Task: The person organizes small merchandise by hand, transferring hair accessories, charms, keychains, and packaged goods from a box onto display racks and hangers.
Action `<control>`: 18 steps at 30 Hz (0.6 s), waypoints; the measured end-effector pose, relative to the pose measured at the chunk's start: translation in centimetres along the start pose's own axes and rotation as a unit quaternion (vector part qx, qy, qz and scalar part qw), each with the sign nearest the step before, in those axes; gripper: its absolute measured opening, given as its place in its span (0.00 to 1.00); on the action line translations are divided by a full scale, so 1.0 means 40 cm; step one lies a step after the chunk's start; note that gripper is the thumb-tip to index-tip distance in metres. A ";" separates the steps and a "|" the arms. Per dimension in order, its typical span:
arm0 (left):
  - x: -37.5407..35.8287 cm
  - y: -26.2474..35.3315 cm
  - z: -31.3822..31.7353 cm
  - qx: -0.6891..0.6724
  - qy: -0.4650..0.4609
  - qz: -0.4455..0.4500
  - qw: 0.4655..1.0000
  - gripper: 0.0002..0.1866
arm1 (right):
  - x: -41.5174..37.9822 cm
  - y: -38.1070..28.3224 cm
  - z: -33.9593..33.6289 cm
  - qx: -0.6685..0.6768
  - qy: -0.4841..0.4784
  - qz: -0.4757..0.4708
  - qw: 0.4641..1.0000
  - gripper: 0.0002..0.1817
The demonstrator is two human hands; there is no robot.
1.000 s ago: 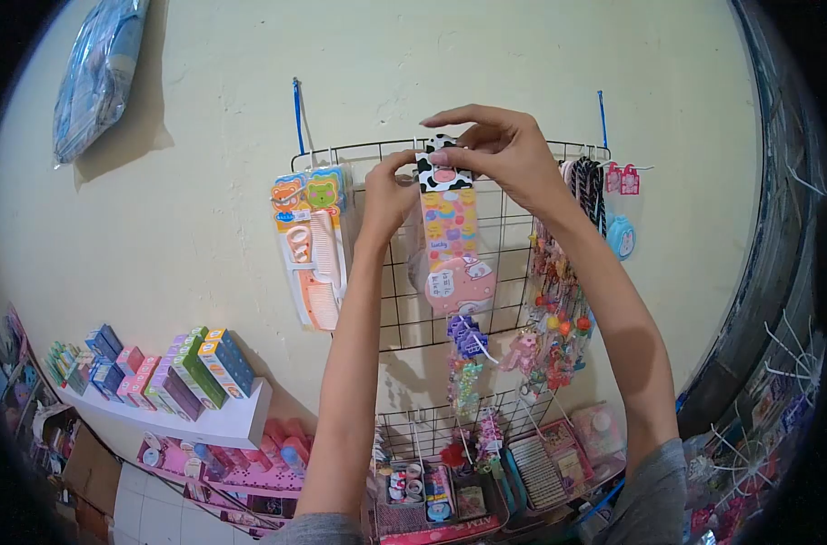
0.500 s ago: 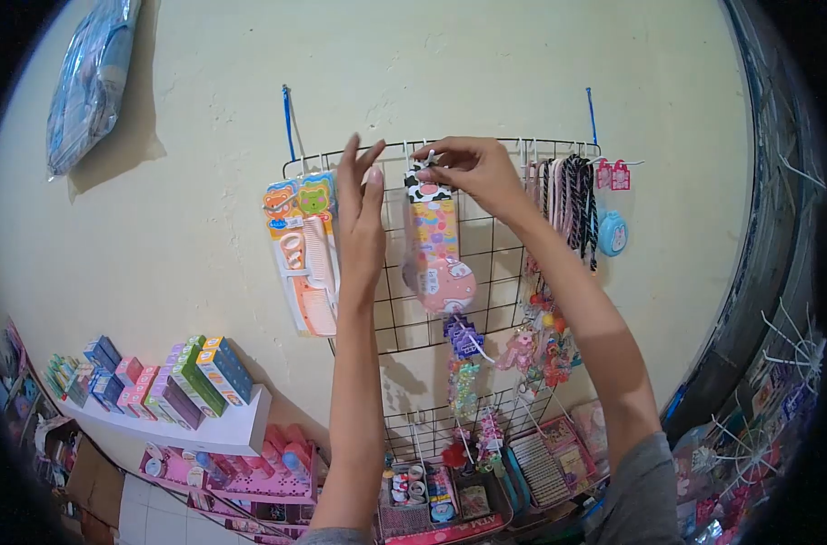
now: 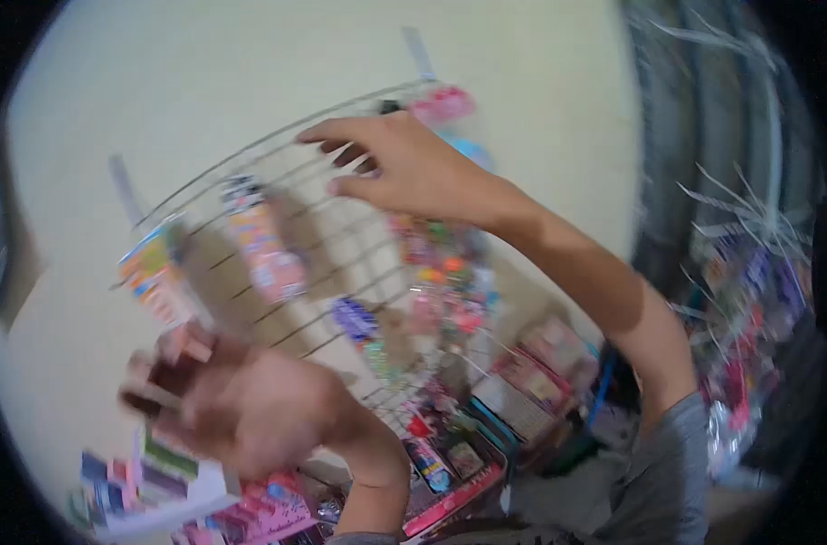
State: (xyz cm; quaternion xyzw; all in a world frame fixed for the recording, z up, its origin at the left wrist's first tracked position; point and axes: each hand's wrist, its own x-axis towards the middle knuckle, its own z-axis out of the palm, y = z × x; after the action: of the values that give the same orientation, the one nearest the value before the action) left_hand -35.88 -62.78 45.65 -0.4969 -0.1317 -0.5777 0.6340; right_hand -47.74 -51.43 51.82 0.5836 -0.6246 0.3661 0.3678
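My right hand (image 3: 404, 168) is raised in front of the wire grid rack (image 3: 277, 136), fingers spread and nothing in them. Left of it hangs a long colourful packet (image 3: 266, 241) with a cow-print top and a pink lower end. My left hand (image 3: 250, 400) is lower left and smeared by motion, its fingers loosely bent and apart, with nothing seen in them. Just above it, partly hidden, is an orange-and-white comb pack (image 3: 164, 277). Purple hair clips (image 3: 354, 318) hang lower on the rack.
Colourful trinkets (image 3: 450, 272) hang at the rack's right. Below are a white shelf (image 3: 168, 509) with small boxes and trays of goods (image 3: 523, 395). At right, packets hang from a white wire stand (image 3: 763, 218) beside a grey shutter (image 3: 659, 145).
My right hand has let go of the cow-print packet, which now hangs on the rack. My left hand has dropped away from the rack. The view has tilted and shifted right.
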 end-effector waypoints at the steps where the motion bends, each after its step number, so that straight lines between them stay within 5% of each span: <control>1: -0.023 0.015 0.009 -0.015 -0.087 -0.029 0.996 0.15 | -0.054 -0.051 -0.062 -0.046 -0.030 0.014 0.998 0.20; 4: -0.144 0.028 0.113 -0.122 0.020 -0.118 0.985 0.11 | -0.272 -0.216 -0.218 -0.179 -0.092 0.055 0.978 0.16; 7: -0.335 0.013 0.255 -0.264 0.103 -0.220 0.934 0.12 | -0.475 -0.451 -0.375 -0.216 -0.206 0.372 0.879 0.15; 9: -0.457 0.045 0.369 -0.121 0.170 -0.427 0.880 0.14 | -0.622 -0.624 -0.443 -0.273 -0.127 0.443 0.845 0.15; 10: -0.528 0.066 0.416 -0.157 0.180 -0.472 0.849 0.14 | -0.687 -0.711 -0.470 -0.310 -0.124 0.498 0.800 0.15; 12: -0.646 0.124 0.502 -0.286 0.050 -0.599 0.746 0.18 | -0.739 -0.889 -0.490 -0.366 -0.112 0.606 0.697 0.15; 13: -0.647 0.183 0.567 0.062 -0.300 -0.587 0.749 0.15 | -0.756 -0.971 -0.488 -0.386 -0.097 0.659 0.639 0.15; 14: -0.726 0.195 0.620 -0.112 -0.344 -0.304 0.881 0.05 | -0.779 -1.032 -0.477 -0.392 -0.086 0.675 0.618 0.15; 15: -0.732 0.271 0.686 -0.281 -0.322 -0.545 0.721 0.05 | -0.811 -1.090 -0.463 -0.388 -0.029 0.733 0.558 0.15; 17: -0.782 0.381 0.794 -0.463 -0.449 -0.562 0.517 0.07 | -0.876 -1.184 -0.434 -0.379 0.039 0.791 0.479 0.15; 18: -0.833 0.434 0.837 -0.496 -0.528 -0.504 0.470 0.08 | -0.910 -1.224 -0.420 -0.370 0.062 0.803 0.462 0.16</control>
State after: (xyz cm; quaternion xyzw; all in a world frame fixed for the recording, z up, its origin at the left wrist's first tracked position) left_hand -17.18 -19.36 28.44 -0.7869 -0.3602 -0.3943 -0.3092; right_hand 3.43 -22.29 28.66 -0.3909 -0.8703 0.2696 0.1307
